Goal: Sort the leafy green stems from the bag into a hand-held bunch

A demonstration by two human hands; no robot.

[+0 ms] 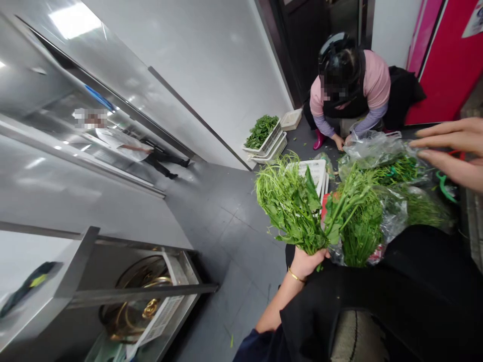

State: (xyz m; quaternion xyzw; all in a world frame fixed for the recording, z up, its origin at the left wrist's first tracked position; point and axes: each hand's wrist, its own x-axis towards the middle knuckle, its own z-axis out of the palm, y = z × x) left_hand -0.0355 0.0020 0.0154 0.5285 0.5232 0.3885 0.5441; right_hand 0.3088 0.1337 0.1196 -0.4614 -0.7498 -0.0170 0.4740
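My left hand (307, 261) is wrapped round the stems of a big bunch of leafy greens (294, 206) with thin curling tendrils. At the right edge my right hand (456, 146) hangs in the air, fingers stretched out and slightly apart, with nothing in them. Below and left of it, clear plastic bags (392, 206) hold more green stalks. A dense bundle of greens (362, 226) pokes out of one bag, close to my knees. White plastic baskets (315, 173) stand behind the held bunch and are partly covered by it.
A co-worker (350, 85) in a pink top crouches across from me, hands low by the bags. Stacked white crates (267, 146) with leaves stand against the wall. Another person (128, 143) is in the far passage. A steel shelf (147, 296) stands at lower left.
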